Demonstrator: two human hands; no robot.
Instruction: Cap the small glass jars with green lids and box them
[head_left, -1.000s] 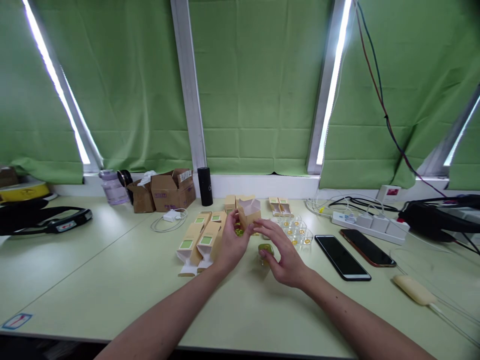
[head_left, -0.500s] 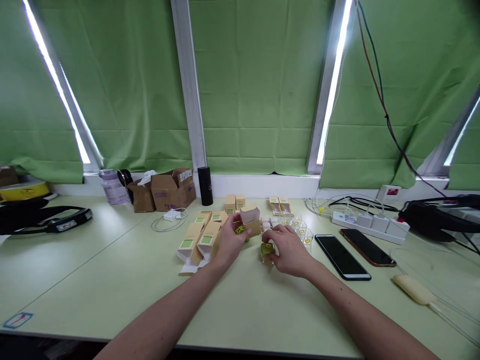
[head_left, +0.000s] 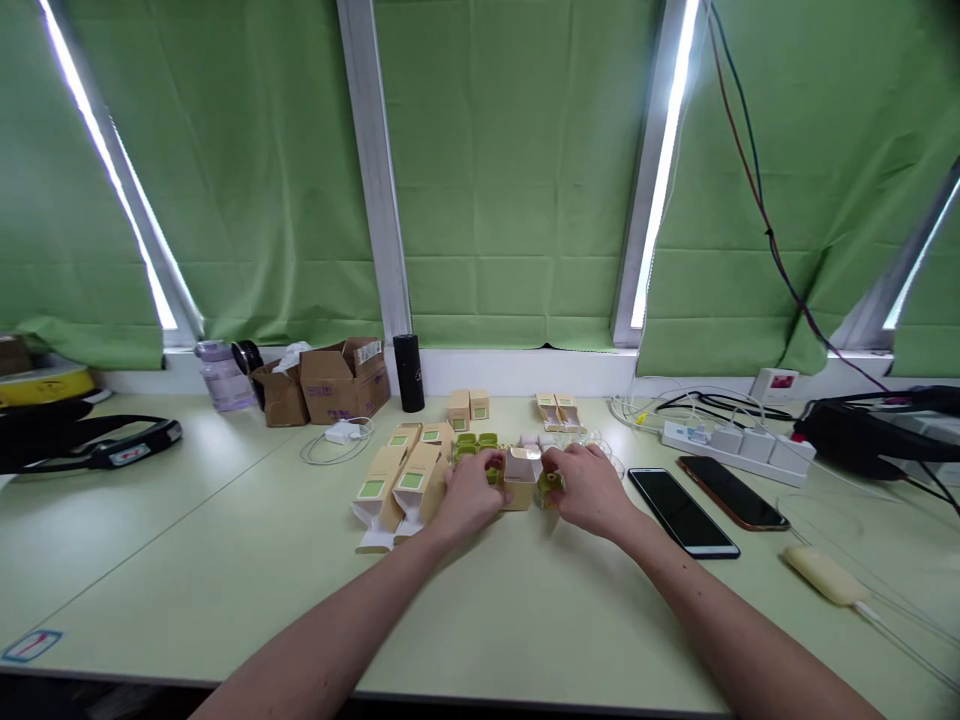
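A small tan carton (head_left: 520, 484) with its top flaps open stands upright on the pale green table (head_left: 225, 560). My left hand (head_left: 469, 495) is closed on its left side. My right hand (head_left: 590, 487) is on the carton's right, its fingers curled round a small green bottle (head_left: 550, 484) held right next to the carton. Several more green bottles (head_left: 474, 443) stand just behind my left hand. To the left lie flat tan cartons with green labels (head_left: 405, 480).
Small clear cups (head_left: 611, 458) sit behind my right hand. Two phones (head_left: 682, 512) lie to the right, a white power strip (head_left: 731, 450) and cables behind them. Cardboard boxes (head_left: 345, 380), a black cylinder (head_left: 409, 372) and a purple bottle (head_left: 219, 374) line the windowsill side. A black headset (head_left: 90, 440) lies far left.
Both hands came down to the table. My left hand lowered the open carton and stood it upright; my right hand picked up the green bottle and brought it beside the carton.
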